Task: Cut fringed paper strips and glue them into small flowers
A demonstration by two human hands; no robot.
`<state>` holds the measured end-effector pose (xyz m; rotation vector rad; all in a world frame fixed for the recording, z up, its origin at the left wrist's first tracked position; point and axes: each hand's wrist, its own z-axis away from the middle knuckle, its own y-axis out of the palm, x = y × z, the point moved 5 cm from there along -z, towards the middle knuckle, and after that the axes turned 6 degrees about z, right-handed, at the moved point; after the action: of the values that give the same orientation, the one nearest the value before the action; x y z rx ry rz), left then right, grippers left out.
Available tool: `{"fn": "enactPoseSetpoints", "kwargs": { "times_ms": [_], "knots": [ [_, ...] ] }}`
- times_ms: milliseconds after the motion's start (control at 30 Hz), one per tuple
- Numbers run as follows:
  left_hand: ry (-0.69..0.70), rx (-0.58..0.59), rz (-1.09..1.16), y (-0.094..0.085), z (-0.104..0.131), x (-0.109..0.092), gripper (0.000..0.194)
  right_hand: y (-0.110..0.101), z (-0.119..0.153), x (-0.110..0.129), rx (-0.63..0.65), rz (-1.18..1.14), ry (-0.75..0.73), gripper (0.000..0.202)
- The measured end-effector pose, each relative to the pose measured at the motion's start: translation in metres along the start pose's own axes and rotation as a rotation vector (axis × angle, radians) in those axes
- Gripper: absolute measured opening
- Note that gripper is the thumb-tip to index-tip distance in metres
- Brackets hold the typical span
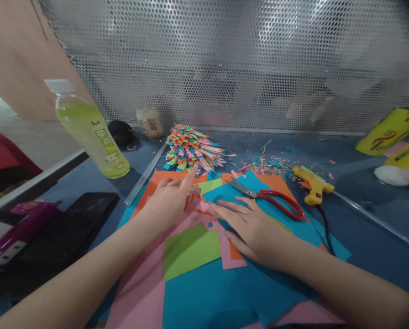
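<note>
Left hand [168, 198] sits on the paper sheets [204, 274] near the middle of the bench [362, 228], index finger stretched toward the far edge, other fingers loosely curled; it pinches a small pink paper scrap [194, 201] between thumb and fingers, though the exact hold is partly hidden. Right hand [250, 228] lies flat, palm down, fingers spread and released, pressing on the blue sheet [225, 292] just right of the scrap; fingertips almost touch the left hand. Sheets overlap: orange at the far side, green [191, 249] and pink toward the near edge. Red-handled scissors [276, 201] lie on the blue sheet just beyond the right hand, blades shut, pointing left. Heap of coloured paper strips [191, 148] lies further back, toward the mesh wall. Yellow glue gun [312, 185] sits right of the scissors, off the sheets. Green drink bottle [91, 130] stands tilted-looking near the left edge. Black case [64, 233] and purple tool [19, 230] lie at the near left corner. Yellow packs [391, 130] at the far right edge.
</note>
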<state>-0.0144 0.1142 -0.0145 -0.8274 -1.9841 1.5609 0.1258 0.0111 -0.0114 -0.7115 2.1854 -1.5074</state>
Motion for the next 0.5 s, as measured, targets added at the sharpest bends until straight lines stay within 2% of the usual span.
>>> {"fn": "enactPoseSetpoints", "kwargs": {
  "times_ms": [100, 300, 400, 500],
  "knots": [
    [-0.018, 0.013, -0.041, -0.007, 0.0, -0.001, 0.047, -0.002, 0.0, -0.004, -0.018, -0.056, 0.037, 0.038],
    [-0.073, 0.087, -0.103, -0.027, 0.008, -0.008, 0.043, 0.002, 0.002, -0.013, 0.038, -0.123, 0.15, 0.039],
    [-0.086, 0.118, -0.053, -0.03, 0.01, -0.013, 0.048, -0.003, 0.002, -0.018, -0.006, -0.11, 0.161, 0.037],
    [-0.071, 0.134, -0.031, -0.027, 0.012, -0.015, 0.047, -0.013, 0.004, -0.031, -0.107, -0.051, 0.214, 0.034]
  ]
}}
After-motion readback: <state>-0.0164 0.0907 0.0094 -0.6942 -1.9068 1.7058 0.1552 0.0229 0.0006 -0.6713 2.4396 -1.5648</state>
